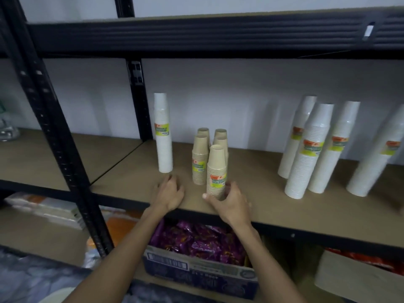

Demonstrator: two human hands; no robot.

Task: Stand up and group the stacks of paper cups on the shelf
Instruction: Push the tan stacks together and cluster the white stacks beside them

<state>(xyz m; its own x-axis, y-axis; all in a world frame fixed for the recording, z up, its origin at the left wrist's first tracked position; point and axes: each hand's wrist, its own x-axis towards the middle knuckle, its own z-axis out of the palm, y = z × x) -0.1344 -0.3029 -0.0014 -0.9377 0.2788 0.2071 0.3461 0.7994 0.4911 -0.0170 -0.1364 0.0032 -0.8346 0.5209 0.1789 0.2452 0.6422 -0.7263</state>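
Observation:
Several short brown cup stacks stand upright in a cluster mid-shelf. My right hand [230,200] wraps the base of the nearest brown stack [216,169]. A second brown stack [199,160] stands just behind and to the left. My left hand [169,191] rests on the shelf board [251,193], fingers loosely curled and holding nothing, just in front of a tall white cup stack [163,134] that stands alone. At the right, several tall white stacks [310,149] stand together, some leaning.
A black upright post [54,136] crosses at the left. The upper shelf beam [196,38] hangs overhead. Below the shelf sits a cardboard box [196,267] of purple packets, with a second box [358,278] at the lower right.

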